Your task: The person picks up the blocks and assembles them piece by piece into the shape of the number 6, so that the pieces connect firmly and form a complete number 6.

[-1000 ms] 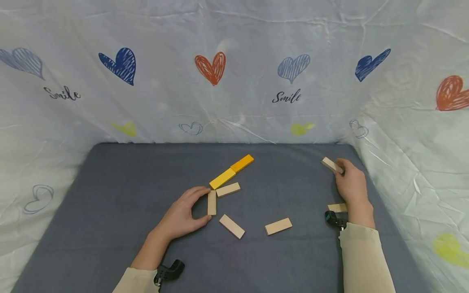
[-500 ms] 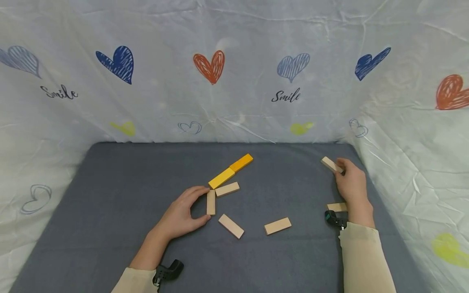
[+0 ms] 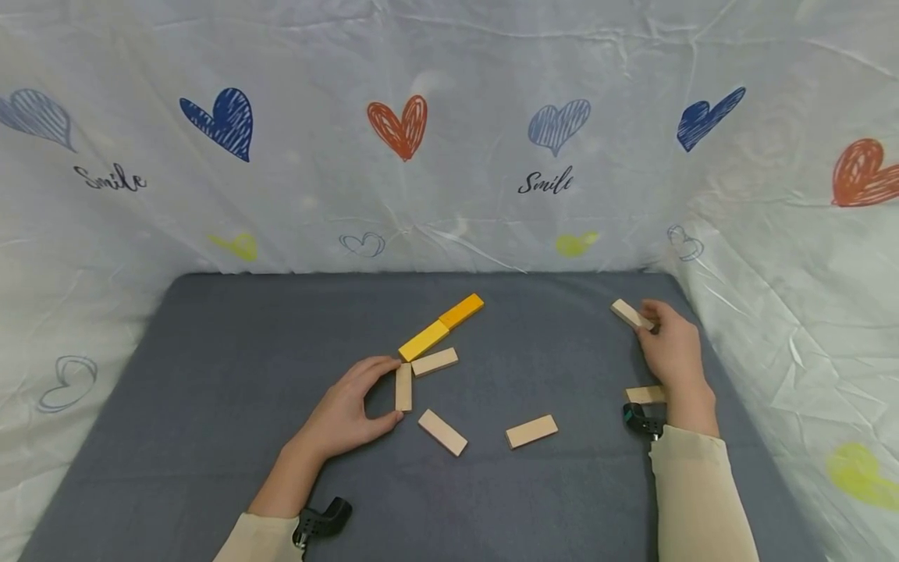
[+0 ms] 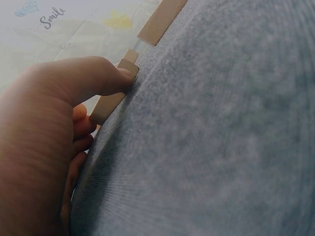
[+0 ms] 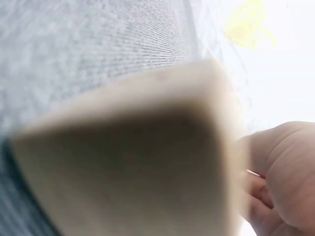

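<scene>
My left hand [image 3: 354,406] holds a plain wooden block [image 3: 403,388] by its two ends, thumb at the near end and fingers at the far end. In the left wrist view the thumb of the left hand [image 4: 54,98] presses on that block [image 4: 109,104]. Far right on the cloth, my right hand [image 3: 673,347] pinches another plain block [image 3: 630,313] between thumb and fingers. Its held block cannot be made out in the right wrist view, where a blurred block [image 5: 133,167] close to the camera fills much of the picture beside the right hand [image 5: 290,172].
Two yellow-orange blocks [image 3: 424,341] lie end to end in a slanted line beyond the left fingertips. A plain block [image 3: 435,362] lies just below them. Two more plain blocks, one slanted [image 3: 442,433] and one [image 3: 531,432] farther right, lie nearer. Another block [image 3: 644,395] sits partly behind the right wrist.
The right hand and its block have shifted very slightly left and away. The left hand keeps its hold in the same place; the head view has drifted a little.
</scene>
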Available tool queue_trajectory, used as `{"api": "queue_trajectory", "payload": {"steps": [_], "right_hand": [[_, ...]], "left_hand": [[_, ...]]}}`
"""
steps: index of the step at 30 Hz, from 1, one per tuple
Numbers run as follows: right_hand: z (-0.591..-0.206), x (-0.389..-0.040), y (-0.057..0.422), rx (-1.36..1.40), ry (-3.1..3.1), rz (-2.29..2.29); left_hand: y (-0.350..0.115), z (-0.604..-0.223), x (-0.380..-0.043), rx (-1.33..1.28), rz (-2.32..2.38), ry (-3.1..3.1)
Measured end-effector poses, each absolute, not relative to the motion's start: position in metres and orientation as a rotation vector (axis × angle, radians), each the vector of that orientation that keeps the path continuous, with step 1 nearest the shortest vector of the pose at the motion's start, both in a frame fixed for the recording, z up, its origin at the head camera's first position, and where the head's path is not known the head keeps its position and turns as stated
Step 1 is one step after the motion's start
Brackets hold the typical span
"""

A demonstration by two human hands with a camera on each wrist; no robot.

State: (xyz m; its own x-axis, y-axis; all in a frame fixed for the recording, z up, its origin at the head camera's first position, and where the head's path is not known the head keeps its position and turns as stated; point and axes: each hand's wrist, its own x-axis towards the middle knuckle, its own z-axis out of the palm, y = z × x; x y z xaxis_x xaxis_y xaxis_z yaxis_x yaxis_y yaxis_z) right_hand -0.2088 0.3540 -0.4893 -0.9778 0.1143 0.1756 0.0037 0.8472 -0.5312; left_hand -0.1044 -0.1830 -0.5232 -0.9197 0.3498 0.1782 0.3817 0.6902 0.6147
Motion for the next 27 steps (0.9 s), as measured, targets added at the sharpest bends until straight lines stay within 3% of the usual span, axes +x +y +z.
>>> {"api": "queue_trajectory", "payload": {"steps": [27], "right_hand": [[-0.456, -0.204, 0.313, -0.025, -2.783, 0.913]], "left_hand": [[-0.184, -0.524, -0.106, -0.63, -1.06, -2.838]]}}
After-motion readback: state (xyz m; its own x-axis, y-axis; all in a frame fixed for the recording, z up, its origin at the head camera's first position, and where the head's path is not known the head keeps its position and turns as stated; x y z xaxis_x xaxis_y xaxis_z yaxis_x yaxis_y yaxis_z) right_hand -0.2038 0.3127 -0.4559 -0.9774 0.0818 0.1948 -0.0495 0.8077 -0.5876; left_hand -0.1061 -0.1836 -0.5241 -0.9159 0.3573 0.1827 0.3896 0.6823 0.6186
